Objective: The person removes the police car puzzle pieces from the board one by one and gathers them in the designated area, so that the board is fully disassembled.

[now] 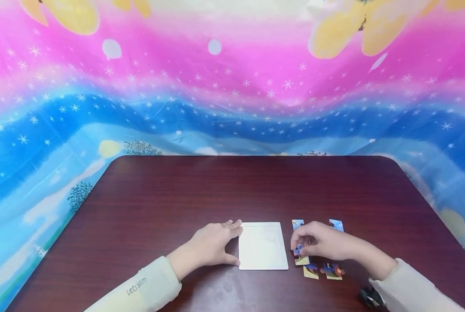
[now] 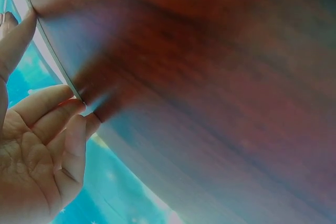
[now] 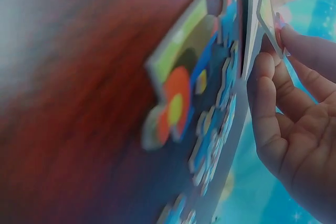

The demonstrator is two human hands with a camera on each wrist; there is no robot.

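A white square tray (image 1: 284,247) with a low raised rim lies on the table. My left hand (image 1: 212,245) is at its left side, thumb and fingers spread apart and touching that edge. In the left wrist view the fingertips meet the thin edge of the tray (image 2: 52,51). To the right of the tray, my right hand (image 1: 327,240) pinches a jigsaw piece (image 1: 302,260) between thumb and fingers. The right wrist view shows this piece (image 3: 268,19) tilted, off the table. Beneath and around the right hand lie other jigsaw pieces, partly hidden by it.
Two pieces lie nearest me, one yellow and blue (image 1: 311,272), one with a red round shape (image 1: 333,272). Farther back are blue pieces (image 1: 336,224). The dark wooden table (image 1: 216,186) ends at a colourful cloth (image 1: 232,86). A black object (image 1: 370,298) is by the right sleeve.
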